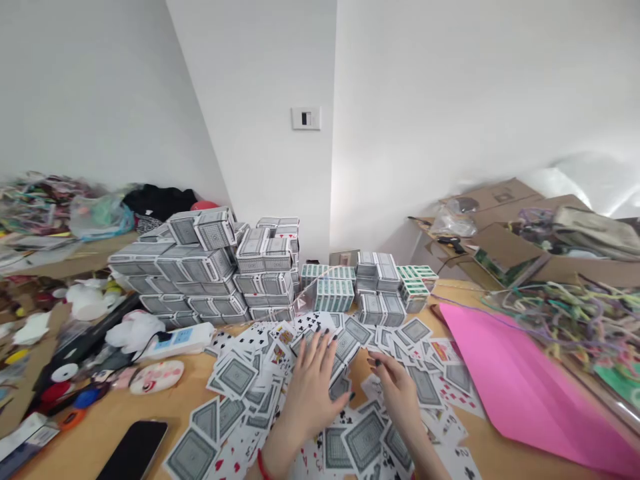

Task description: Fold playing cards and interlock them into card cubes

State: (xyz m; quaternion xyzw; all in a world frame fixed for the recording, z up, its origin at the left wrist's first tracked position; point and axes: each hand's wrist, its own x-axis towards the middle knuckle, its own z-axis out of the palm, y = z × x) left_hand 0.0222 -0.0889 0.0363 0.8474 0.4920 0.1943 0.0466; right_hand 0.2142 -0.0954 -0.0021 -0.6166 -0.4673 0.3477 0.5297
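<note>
My left hand lies over a block of grey-backed playing cards, its fingers stretched out across the top and the thumb apart. To the right of that block is my right hand, fingers loosely bent and pointing toward it, with nothing visible in them. Loose playing cards, some face up and some face down, are scattered under and around both hands. Just beyond stand stacked bundles of grey-backed cards. Blocks of green-and-white card boxes sit between the grey bundles.
A black phone lies at the front left, near a patterned oval case and assorted small items. Pink paper covers the right side, with tangled yarn and a cardboard box beyond. A white wall rises behind.
</note>
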